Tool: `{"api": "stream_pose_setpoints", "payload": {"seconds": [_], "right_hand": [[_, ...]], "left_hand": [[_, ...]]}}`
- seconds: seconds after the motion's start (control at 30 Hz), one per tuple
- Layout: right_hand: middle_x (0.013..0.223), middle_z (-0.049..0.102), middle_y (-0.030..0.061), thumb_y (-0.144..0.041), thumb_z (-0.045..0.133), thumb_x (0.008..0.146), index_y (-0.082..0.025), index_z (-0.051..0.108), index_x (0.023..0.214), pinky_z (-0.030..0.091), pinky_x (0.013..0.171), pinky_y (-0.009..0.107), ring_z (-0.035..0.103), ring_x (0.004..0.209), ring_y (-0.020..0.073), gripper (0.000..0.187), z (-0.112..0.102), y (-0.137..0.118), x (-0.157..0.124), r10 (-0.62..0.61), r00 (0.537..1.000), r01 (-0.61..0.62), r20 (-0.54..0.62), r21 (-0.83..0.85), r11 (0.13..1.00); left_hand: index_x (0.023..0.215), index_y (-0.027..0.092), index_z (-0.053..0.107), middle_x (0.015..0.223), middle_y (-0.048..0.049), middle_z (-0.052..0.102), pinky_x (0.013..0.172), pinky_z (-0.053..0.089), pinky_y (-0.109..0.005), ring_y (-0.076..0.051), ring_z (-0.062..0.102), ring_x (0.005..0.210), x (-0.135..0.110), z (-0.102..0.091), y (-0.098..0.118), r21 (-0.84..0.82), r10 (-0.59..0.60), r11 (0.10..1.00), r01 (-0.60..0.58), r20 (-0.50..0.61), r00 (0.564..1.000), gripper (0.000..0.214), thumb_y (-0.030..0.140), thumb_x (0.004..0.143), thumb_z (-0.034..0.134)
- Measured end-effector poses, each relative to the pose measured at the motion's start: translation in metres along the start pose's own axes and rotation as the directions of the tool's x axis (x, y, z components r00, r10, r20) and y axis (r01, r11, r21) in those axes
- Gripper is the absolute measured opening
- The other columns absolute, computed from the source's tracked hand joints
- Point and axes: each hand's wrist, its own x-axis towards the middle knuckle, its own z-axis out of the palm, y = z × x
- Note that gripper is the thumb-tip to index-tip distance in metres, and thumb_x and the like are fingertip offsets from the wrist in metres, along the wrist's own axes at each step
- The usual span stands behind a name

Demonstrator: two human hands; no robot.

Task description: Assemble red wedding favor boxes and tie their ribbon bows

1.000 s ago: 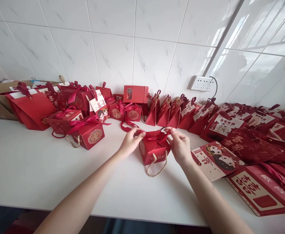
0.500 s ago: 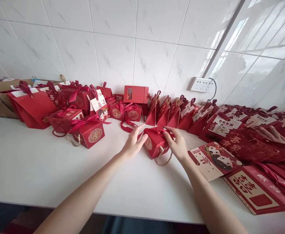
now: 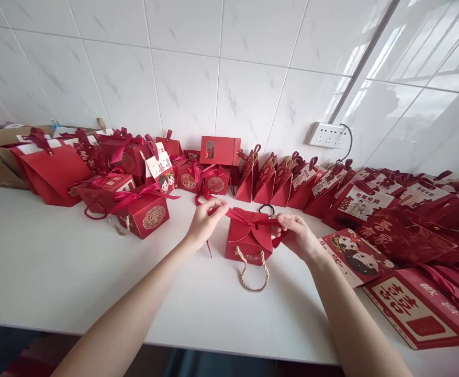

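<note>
- The box (image 3: 248,240) stands on the table (image 3: 174,309), in the middle and a little toward 5 o'clock of the view. Clock directions below are taken from this box.
- The left hand (image 3: 202,224), toward 10 o'clock, pinches one side of the ribbon (image 3: 239,215) between thumb and fingers; a thin tail (image 3: 209,248) hangs below it.
- The right hand (image 3: 302,238), at 3 o'clock, pinches the other side, and some ribbon hangs loose under its fingers.
- Both sides meet at the knot (image 3: 250,224) on top. How tight it is, I cannot tell.
- For good work, both hands should pull with equal force, so the knot is not dragged from the middle.
- It is better to pull low and sideways than upward, because an upward pull could lift the box or bend its flaps, which look to be thin card.
- The ribbon should lie flat; a twist near the fingers is best smoothed before pulling hard.
- The cord (image 3: 254,289) lies at 6 o'clock, away from the ribbon, which is a good place for it.
- The black ring (image 3: 267,205), at 1 o'clock, is just beside the box; the ribbon should not catch it.
</note>
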Motion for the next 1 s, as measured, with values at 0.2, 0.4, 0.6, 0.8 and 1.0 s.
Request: {"api": "stream_pose_setpoints", "payload": {"seconds": [0.2, 0.4, 0.6, 0.8, 1.0], "right_hand": [[0.046, 0.042, -0.0058, -0.047, 0.076, 0.06, -0.019, 0.048, 0.043, 0.026, 0.037, 0.024, 0.024, 0.034, 0.0038, 0.043, 0.004, -0.003, -0.003, -0.042, 0.999, 0.04, 0.006, 0.173, 0.984], [0.047, 0.051, -0.0046, -0.05, 0.078, 0.053, -0.018, 0.053, 0.041, 0.025, 0.024, 0.021, 0.032, 0.024, 0.0039, 0.043, 0.001, -0.005, -0.009, 0.003, 0.998, -0.014, 0.06, 0.187, 0.982], [0.048, 0.057, -0.001, -0.043, 0.075, 0.056, -0.015, 0.057, 0.042, 0.032, 0.025, 0.021, 0.048, 0.026, 0.0104, 0.036, -0.007, -0.003, -0.011, 0.137, 0.96, -0.17, 0.245, 0.118, 0.978], [0.041, 0.06, 0.0029, -0.052, 0.066, 0.069, -0.015, 0.056, 0.05, 0.041, 0.031, 0.023, 0.049, 0.027, 0.0125, 0.042, -0.007, -0.007, -0.011, 0.37, 0.839, -0.392, 0.398, -0.03, 0.92], [0.056, 0.064, 0.003, -0.042, 0.074, 0.069, -0.015, 0.055, 0.053, 0.055, 0.057, 0.026, 0.064, 0.055, 0.0144, 0.036, 0.002, -0.002, -0.004, 0.242, 0.954, -0.249, 0.176, 0.021, 0.968]], "left_hand": [[0.062, 0.019, 0.055, 0.065, 0.0002, 0.057, 0.069, 0.046, -0.026, -0.014, 0.054, 0.068, -0.001, -0.001, 0.003, 0.025, 0.061, 0.998, -0.059, -0.112, 0.992, 0.023, 0.037, 0.077, 0.058], [0.072, 0.02, 0.059, 0.064, 0.0001, 0.057, 0.065, 0.045, -0.025, -0.014, 0.055, 0.066, 0.0, -0.003, 0.008, 0.111, 0.096, 0.991, -0.072, -0.223, 0.97, 0.022, 0.041, 0.078, 0.06], [0.062, 0.019, 0.055, 0.053, 0.0028, 0.047, 0.052, 0.038, -0.023, -0.011, 0.046, 0.053, 0.0, -0.004, 0.01, -0.016, -0.023, 1.0, 0.02, -0.147, 0.989, 0.02, 0.035, 0.072, 0.061], [0.046, 0.019, 0.041, 0.046, 0.0033, 0.043, 0.041, 0.033, -0.022, -0.008, 0.04, 0.043, 0.007, -0.008, -0.004, -0.157, -0.215, 0.961, 0.229, 0.1, 0.971, 0.029, 0.033, 0.063, 0.059], [0.047, 0.019, 0.042, 0.04, 0.0038, 0.044, 0.032, 0.023, -0.021, -0.008, 0.036, 0.032, 0.003, -0.008, -0.003, -0.194, -0.317, 0.91, 0.368, 0.249, 0.915, 0.028, 0.034, 0.065, 0.058]]}}
